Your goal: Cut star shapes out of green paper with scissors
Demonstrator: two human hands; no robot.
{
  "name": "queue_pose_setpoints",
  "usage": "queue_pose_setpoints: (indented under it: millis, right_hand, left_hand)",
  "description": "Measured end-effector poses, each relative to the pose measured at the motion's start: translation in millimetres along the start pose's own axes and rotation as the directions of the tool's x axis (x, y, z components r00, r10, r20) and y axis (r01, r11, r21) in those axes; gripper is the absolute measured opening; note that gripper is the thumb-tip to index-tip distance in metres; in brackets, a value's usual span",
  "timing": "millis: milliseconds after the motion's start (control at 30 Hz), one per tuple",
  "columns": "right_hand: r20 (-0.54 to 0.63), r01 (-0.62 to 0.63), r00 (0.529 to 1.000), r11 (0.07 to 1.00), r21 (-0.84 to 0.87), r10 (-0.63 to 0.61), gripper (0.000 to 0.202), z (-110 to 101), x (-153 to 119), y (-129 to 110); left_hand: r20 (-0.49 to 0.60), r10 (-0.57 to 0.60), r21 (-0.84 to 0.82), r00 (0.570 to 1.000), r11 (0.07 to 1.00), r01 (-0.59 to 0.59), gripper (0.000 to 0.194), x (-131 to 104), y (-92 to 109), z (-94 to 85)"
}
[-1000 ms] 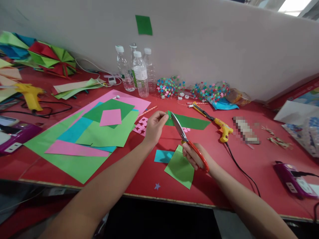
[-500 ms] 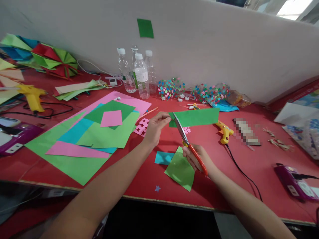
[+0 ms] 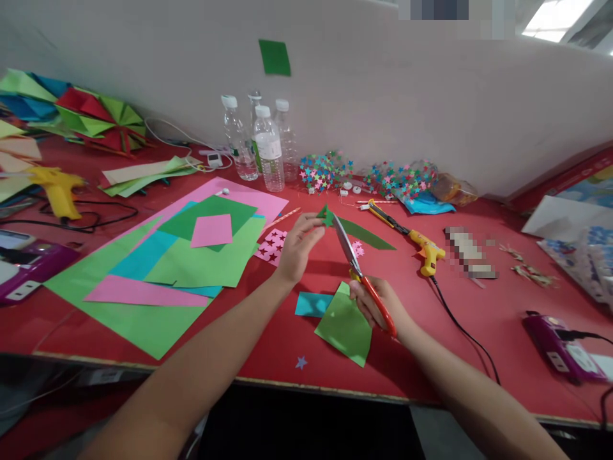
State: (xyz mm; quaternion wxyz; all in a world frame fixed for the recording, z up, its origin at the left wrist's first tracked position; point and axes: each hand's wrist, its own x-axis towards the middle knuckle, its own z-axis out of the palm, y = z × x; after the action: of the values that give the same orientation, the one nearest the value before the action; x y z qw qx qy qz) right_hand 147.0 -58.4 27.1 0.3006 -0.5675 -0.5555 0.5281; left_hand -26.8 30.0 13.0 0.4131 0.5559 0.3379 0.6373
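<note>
Pixelated object (image 3: pixel 469 252), perhaps a phone

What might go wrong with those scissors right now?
The scissors in the right hand reach close to the left hand, so a slip might nick a finger. The green star beside that hand's fingertips looks close enough to get clipped by accident. The glue gun has a cord running near the right forearm, which might snag it.

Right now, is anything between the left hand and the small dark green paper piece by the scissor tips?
Nothing visible: the left hand appears to touch the small dark green paper piece. The red-handled metal scissors sit between it and the long green paper strip; whether the two join is unclear.
</note>
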Motion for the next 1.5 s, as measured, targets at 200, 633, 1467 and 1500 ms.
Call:
queue_pose_setpoints:
  millis: [200,633,1467,1500]
  right_hand:
    - [0.053,-0.013,0.999,0.999,0.037,0.011,0.049,2.0,-0.1,-0.1]
    - [0.080,-0.036,0.996,0.999,0.010,0.035,0.045,3.2,-1.9,0.4]
    - [0.160,-0.034,0.986,0.991,-0.126,0.055,0.042,-17.2,0.4,-2.3]
    - [0.159,-0.032,0.986,0.992,-0.124,0.051,0.041,-17.1,0.4,-2.1]
  left_hand:
    - [-0.087,0.007,0.110,0.996,0.994,0.003,0.013,0.0,2.4,-0.1]
    - [-0.130,0.000,0.023,0.991,1.000,0.003,0.008,1.9,0.5,-0.8]
    - [0.051,0.067,0.200,0.996,0.977,-0.076,0.011,13.5,15.8,-11.8]
    - [0.053,0.070,0.203,0.996,0.976,-0.079,0.011,13.7,15.5,-12.3]
